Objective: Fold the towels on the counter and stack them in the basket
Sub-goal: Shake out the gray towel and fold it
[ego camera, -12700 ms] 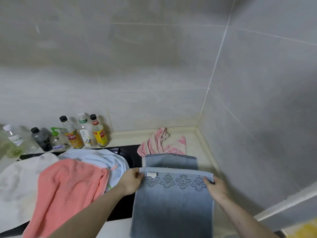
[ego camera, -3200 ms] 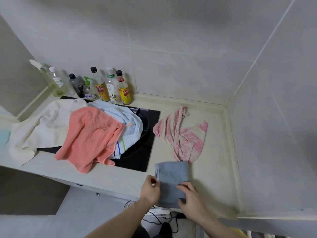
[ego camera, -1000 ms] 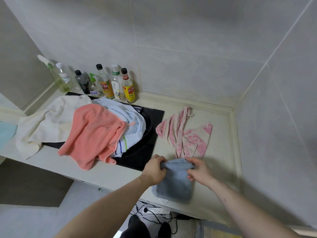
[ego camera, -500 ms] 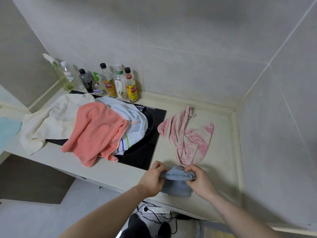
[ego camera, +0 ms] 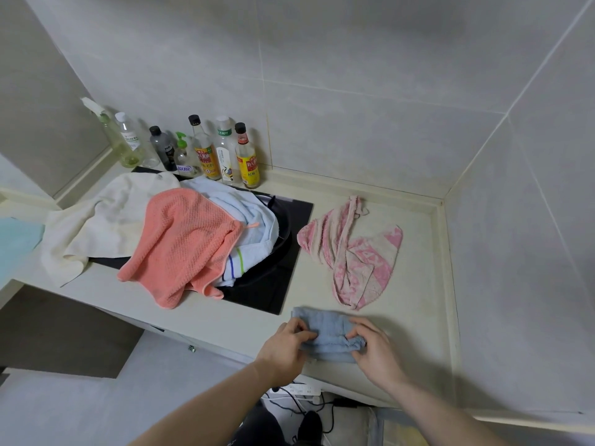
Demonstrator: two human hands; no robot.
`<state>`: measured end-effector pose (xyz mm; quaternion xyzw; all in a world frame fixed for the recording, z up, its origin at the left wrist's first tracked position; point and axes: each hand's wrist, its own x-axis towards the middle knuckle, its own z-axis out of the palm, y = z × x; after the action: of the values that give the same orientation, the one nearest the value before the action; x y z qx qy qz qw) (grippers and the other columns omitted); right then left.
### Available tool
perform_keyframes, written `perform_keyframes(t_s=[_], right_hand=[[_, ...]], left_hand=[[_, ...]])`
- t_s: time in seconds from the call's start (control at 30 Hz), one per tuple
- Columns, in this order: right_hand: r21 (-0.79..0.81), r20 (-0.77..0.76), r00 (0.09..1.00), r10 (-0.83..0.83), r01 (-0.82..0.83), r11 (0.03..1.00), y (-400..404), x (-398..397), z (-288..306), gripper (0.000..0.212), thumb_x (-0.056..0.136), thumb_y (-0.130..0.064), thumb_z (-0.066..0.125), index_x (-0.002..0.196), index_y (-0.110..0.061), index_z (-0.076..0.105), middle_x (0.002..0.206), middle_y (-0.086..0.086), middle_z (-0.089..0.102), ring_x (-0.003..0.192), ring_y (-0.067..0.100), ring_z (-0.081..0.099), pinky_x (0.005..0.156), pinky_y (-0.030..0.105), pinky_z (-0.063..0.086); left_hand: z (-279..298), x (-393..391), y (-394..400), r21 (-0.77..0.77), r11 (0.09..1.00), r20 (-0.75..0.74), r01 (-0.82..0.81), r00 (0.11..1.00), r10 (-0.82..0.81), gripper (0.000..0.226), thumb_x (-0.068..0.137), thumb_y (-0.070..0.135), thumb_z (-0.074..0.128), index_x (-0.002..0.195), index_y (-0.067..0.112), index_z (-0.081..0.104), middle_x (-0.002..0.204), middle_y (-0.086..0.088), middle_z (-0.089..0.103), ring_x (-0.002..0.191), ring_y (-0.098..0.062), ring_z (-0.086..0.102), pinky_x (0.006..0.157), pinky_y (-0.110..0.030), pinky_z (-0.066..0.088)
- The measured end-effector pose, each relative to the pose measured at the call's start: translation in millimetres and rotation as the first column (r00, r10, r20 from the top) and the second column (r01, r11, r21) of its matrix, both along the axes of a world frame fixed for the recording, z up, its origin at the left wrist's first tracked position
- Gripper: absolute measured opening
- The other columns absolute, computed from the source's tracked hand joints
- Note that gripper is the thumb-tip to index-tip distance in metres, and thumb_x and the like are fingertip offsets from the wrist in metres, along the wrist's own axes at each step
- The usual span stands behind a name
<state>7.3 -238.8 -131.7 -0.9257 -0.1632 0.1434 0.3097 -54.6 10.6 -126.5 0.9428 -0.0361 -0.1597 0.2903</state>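
Head view: a soft blue towel (ego camera: 325, 333), folded into a small thick rectangle, lies at the front edge of the smooth cream counter (ego camera: 418, 304). Both my left hand (ego camera: 285, 347) and right hand (ego camera: 375, 349) pinch it; a crumpled pink terry towel (ego camera: 357, 252) lies just behind.

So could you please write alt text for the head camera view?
Both hands, left hand and right hand, grip a folded blue towel at the counter edge. Pink, coral and cream towels lie unfolded behind.
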Motion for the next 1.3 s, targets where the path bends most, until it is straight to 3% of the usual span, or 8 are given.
perform_keyframes(t_s=[0.23, 0.47, 0.6, 0.8, 0.97, 1.07, 1.17, 1.3], right_hand=[[0.016, -0.024, 0.999, -0.030, 0.031, 0.999, -2.9, -13.7, -6.2, 0.005, 0.082, -0.042, 0.068, 0.086, -0.040, 0.067, 0.144, -0.035, 0.046, 0.120, -0.009, 0.053, 0.096, 0.023, 0.049], [0.120, -0.129, 0.962, -0.242, 0.257, 0.959, 9.7, -6.0, -9.0, 0.021, 0.078, -0.020, 0.083, 0.074, -0.034, 0.068, 0.124, -0.023, 0.064, 0.112, 0.003, 0.063, 0.095, 0.019, 0.042], [0.107, -0.180, 0.925, -0.335, 0.357, 0.928, 19.9, -6.7, -3.5, 0.035, 0.073, -0.014, 0.087, 0.089, -0.036, 0.065, 0.106, -0.018, 0.066, 0.100, 0.011, 0.062, 0.085, 0.023, 0.043], [0.129, -0.256, 0.888, -0.381, 0.422, 0.897, 28.8, -0.7, -2.8, 0.040, 0.070, -0.006, 0.087, 0.089, -0.033, 0.065, 0.107, -0.013, 0.061, 0.103, 0.013, 0.058, 0.088, 0.025, 0.044], [0.118, -0.253, 0.886, -0.389, 0.427, 0.896, 29.0, -1.9, 0.5, 0.038, 0.072, -0.003, 0.083, 0.088, -0.033, 0.064, 0.110, -0.009, 0.059, 0.103, 0.015, 0.058, 0.088, 0.026, 0.044], [0.099, -0.240, 0.912, -0.334, 0.365, 0.926, 28.4, -4.2, -0.4, 0.033, 0.076, -0.004, 0.080, 0.093, -0.027, 0.066, 0.115, -0.007, 0.053, 0.106, 0.014, 0.054, 0.091, 0.020, 0.037], [0.063, -0.285, 0.914, -0.288, 0.317, 0.946, 23.6, 3.8, 0.5, 0.031, 0.079, -0.010, 0.080, 0.097, -0.029, 0.066, 0.121, -0.008, 0.050, 0.109, 0.011, 0.052, 0.096, 0.018, 0.036], [0.045, -0.395, 0.879, -0.267, 0.309, 0.950, 18.1, 11.1, 3.7, 0.034, 0.079, -0.010, 0.077, 0.104, -0.032, 0.070, 0.129, -0.010, 0.049, 0.115, 0.010, 0.053, 0.084, 0.012, 0.040]], left_hand=[[-4.6, -3.7, -2.9, 0.030, 0.999, -0.095, -0.023, 0.995, 0.026, 0.053, 0.094, 0.027, 0.052, 0.146, 0.036, 0.048, 0.136, 0.015, 0.037, 0.118, -0.014, 0.042, 0.106, -0.031, 0.044], [-2.6, 4.2, -7.8, -0.031, 0.988, -0.149, -0.150, 0.978, 0.144, 0.042, 0.090, 0.030, 0.057, 0.131, 0.032, 0.057, 0.134, 0.014, 0.045, 0.111, -0.016, 0.052, 0.104, -0.030, 0.044], [4.7, 11.3, -7.1, -0.012, 0.978, -0.133, -0.208, 0.970, 0.205, 0.033, 0.094, 0.026, 0.056, 0.127, 0.024, 0.057, 0.131, 0.009, 0.053, 0.110, -0.015, 0.058, 0.096, -0.025, 0.044], [14.2, 18.9, -11.0, 0.098, 0.972, -0.159, -0.213, 0.961, 0.227, 0.026, 0.096, 0.021, 0.049, 0.121, 0.026, 0.054, 0.129, 0.008, 0.057, 0.107, -0.023, 0.062, 0.091, -0.035, 0.050], [15.4, 25.8, -19.9, 0.144, 0.920, -0.134, -0.365, 0.914, 0.384, 0.014, 0.099, 0.037, 0.053, 0.093, 0.026, 0.060, 0.101, 0.004, 0.062, 0.091, -0.019, 0.061, 0.082, -0.036, 0.054], [12.9, 20.4, -14.4, 0.232, 0.909, -0.136, -0.345, 0.914, 0.382, 0.016, 0.101, 0.037, 0.053, 0.106, 0.024, 0.060, 0.109, 0.002, 0.063, 0.099, -0.022, 0.061, 0.082, -0.035, 0.051], [14.5, 22.1, -9.7, 0.334, 0.917, -0.119, -0.220, 0.955, 0.272, 0.022, 0.103, 0.036, 0.049, 0.119, 0.021, 0.054, 0.118, 0.000, 0.063, 0.105, -0.025, 0.061, 0.084, -0.038, 0.050], [20.1, 25.0, -17.5, 0.292, 0.918, -0.169, -0.266, 0.931, 0.324, 0.034, 0.101, 0.032, 0.055, 0.130, 0.020, 0.043, 0.126, -0.003, 0.050, 0.109, -0.029, 0.063, 0.086, -0.042, 0.050]])
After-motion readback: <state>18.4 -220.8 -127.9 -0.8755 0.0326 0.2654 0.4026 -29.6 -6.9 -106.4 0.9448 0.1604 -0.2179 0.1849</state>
